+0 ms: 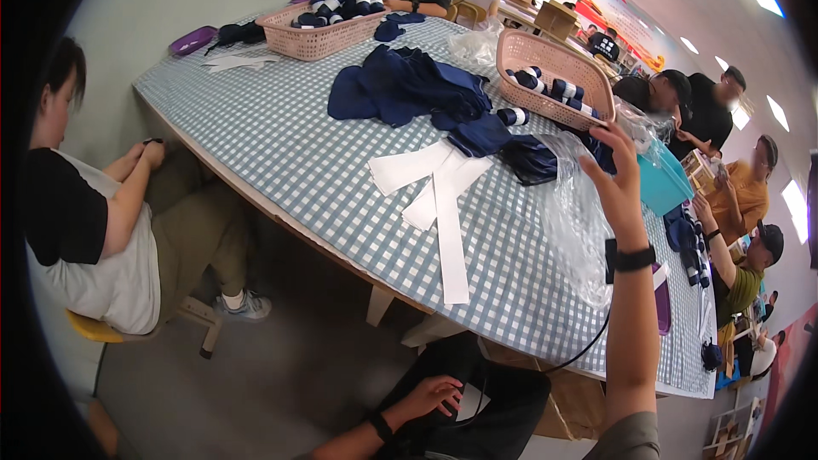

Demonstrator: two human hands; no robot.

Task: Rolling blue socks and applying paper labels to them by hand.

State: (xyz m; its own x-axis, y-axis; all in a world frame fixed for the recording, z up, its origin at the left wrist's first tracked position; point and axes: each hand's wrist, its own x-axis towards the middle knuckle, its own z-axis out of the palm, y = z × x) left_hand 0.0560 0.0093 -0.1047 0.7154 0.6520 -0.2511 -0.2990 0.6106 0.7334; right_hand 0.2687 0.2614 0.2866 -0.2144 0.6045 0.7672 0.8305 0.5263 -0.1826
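My right hand (615, 179) reaches up over the right side of the table, fingers apart. Its fingertips meet the near edge of a pink perforated basket (552, 109); I cannot tell whether they press on it. Inside the basket lie several navy rolls (567, 91) with white bands. Below, my left hand (433, 395) hangs over my lap with loosely spread fingers, holding nothing, beside a white piece (469, 402). Navy fabric pieces (409, 89) lie heaped mid-table. White paper strips (449, 234) fan out nearer me, and a clear plastic bag (575, 230) lies beside my right forearm.
Another pink basket (317, 45), piled with banded rolls, stands at the far left near a purple tray (194, 40). A turquoise bin (663, 177) is right of my hand. One person (94, 230) sits left; others sit around the table. A black cable (588, 347) crosses the near edge.
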